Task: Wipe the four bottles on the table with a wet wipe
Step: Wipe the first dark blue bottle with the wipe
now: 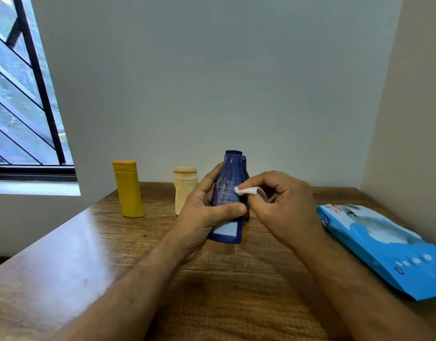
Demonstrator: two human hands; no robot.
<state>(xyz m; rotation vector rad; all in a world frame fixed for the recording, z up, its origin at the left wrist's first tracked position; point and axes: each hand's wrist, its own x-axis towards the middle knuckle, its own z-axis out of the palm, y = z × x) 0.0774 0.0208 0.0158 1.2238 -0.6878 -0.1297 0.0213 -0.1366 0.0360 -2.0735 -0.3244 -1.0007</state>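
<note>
The wooden worktop [64, 262] fills the lower half of the frame, below a plain grey wall. A window [20, 99] with black bars is in the upper left of the frame. On the right side of the frame, a blue pack of wet wipes [389, 249] lies flat on the worktop, near the wall. At the centre of the frame, the left hand [202, 215] holds a dark blue bottle [228, 193]; the fingers are curled behind it and the thumb is pressed across its front, low on the label. The bottle is tilted, with its cap pointing up and away. Directly behind it, a second dark blue bottle [245, 168] is mostly hidden. The right hand [283, 205] is just right of the bottle; its fingers pinch a folded white wet wipe [246, 191] that touches the side of the label. Left of the centre, a yellow bottle [128, 190] stands upright on the worktop. Between it and the left hand stands a smaller cream bottle [185, 188].
</note>
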